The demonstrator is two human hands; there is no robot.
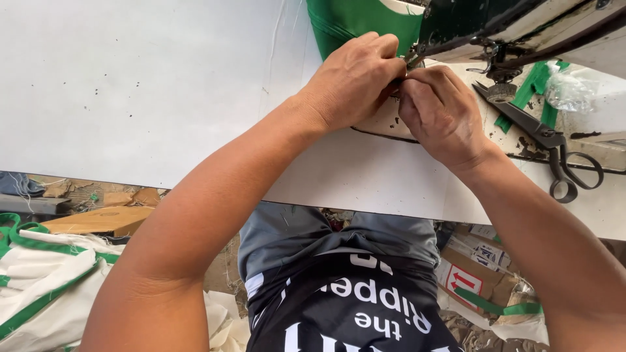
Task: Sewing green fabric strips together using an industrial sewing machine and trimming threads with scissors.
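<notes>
My left hand [355, 78] and my right hand [438, 112] are pressed together at the needle area of a sewing machine [515, 26] at the top right. The fingers of both hands are curled and pinch something small under the machine head; what they pinch is hidden by the fingers. A green piece of fabric [355, 19] lies just behind my left hand. The hands rest on the white table top [143, 85].
Black scissors [551, 146] lie on the table right of my right hand, beside green strips [531, 88] and a clear plastic wrap [570, 91]. White cloth with green trim [39, 274] is heaped on the floor at left. Cardboard boxes [466, 274] sit under the table at right.
</notes>
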